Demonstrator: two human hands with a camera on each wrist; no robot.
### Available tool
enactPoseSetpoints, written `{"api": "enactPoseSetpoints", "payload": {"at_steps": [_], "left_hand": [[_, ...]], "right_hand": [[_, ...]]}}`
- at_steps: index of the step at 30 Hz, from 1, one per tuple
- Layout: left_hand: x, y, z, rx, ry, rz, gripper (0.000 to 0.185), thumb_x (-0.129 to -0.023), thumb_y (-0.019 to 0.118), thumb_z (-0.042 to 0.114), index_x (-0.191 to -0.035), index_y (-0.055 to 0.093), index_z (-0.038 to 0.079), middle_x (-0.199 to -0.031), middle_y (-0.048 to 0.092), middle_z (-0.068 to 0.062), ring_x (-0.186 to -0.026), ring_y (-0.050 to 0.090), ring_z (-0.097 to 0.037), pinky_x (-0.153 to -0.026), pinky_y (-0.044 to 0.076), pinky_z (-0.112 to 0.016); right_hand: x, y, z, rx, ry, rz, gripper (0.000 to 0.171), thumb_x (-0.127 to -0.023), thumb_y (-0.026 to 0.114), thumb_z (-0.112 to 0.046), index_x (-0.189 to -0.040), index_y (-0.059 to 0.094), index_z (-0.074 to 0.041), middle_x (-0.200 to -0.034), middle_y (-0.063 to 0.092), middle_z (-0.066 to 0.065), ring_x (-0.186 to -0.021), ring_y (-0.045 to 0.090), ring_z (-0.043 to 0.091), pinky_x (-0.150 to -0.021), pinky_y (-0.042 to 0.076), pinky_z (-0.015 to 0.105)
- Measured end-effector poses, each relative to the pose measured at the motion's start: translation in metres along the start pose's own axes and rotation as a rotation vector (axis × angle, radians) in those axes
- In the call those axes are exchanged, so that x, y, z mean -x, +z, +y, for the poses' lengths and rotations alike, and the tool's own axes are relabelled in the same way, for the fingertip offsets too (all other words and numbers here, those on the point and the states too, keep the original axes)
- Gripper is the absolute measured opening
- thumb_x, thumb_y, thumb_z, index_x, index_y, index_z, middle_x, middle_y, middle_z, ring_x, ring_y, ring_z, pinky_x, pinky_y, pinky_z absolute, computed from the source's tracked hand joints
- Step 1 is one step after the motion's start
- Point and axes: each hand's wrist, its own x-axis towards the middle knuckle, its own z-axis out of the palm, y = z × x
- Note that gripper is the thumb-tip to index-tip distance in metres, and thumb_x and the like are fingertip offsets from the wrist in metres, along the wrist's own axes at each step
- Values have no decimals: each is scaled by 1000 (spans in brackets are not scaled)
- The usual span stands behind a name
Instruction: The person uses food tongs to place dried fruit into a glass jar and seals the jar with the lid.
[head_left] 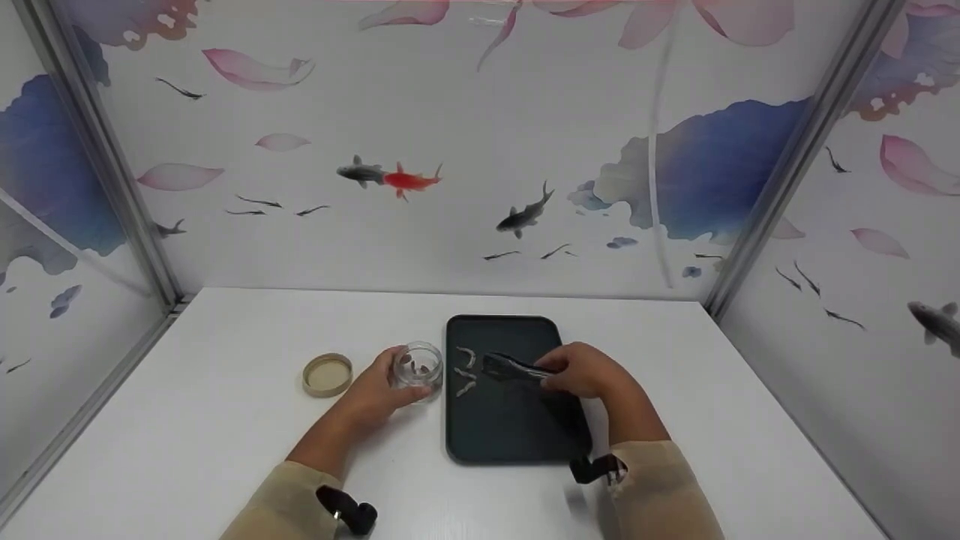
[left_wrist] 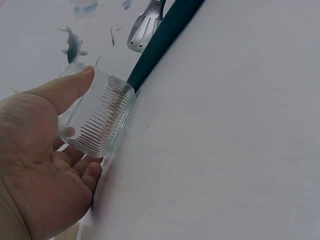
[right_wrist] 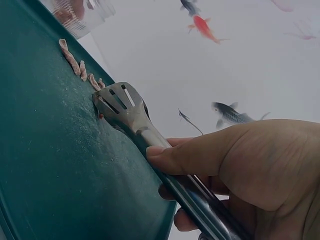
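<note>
Evidently the right hand's (head_left: 581, 370) fingers (right_wrist: 190, 155) pinch the tongs (right_wrist: 131, 114), whose slotted tips close on a pale strip (right_wrist: 98, 84) on the dark tray (head_left: 510, 427); the left hand (head_left: 379, 390) cups the glass jar (head_left: 418, 365) just beside the tray's left edge, lid (head_left: 328, 374) lying apart. By my reading this is the pick-up step; the next move calls for a firm squeeze, then a short carry leftward over the jar's mouth.

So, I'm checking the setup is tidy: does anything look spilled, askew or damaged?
Nothing stands out. The left hand holds the glass jar upright beside the dark tray, its lid lying flat nearby. The right hand grips tongs over small pale strips lying on the tray.
</note>
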Motion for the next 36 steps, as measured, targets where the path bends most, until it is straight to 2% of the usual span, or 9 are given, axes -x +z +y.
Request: {"api": "enactPoseSetpoints", "payload": {"at_steps": [9,16,24,31,36], "left_hand": [[0,0,-1,-4,6,6,99,-89,87,47,-166,35,16,-173,38,-15,-164,31,-37,-133,29,-56],[-1,0,0,4,-13,-12,103,-89,87,49,-168,31,16,-175,34,-14,-165,28,-38,-133,28,-56],[-1,0,1,3,-30,-14,103,-89,87,48,-169,30,17,-176,33,-14,-165,27,-38,-133,28,-56],[-1,0,0,15,-19,-12,100,-90,87,46,-168,32,17,-175,35,-14,-165,28,-38,-133,27,-56],[-3,0,-1,14,-14,-14,101,-89,87,47,-168,32,17,-175,36,-14,-165,29,-38,-133,27,-57]], "right_hand": [[0,-6,-3,24,-50,31,28,-99,76,-19,-127,79,-22,-121,78,0,-97,68,17,-89,59,43],[3,-11,-10,4,-85,80,29,-99,76,-21,-128,79,-24,-116,76,1,-97,65,19,-86,58,43],[8,-13,-21,20,-134,122,33,-102,73,-23,-135,75,-22,-123,75,3,-110,67,22,-100,57,52],[14,-14,-32,22,-153,151,32,-101,75,-22,-133,77,-25,-120,74,2,-105,66,21,-98,57,51],[17,-12,-41,49,-172,181,35,-101,75,-24,-136,75,-27,-126,73,3,-108,67,21,-101,57,51]]}}
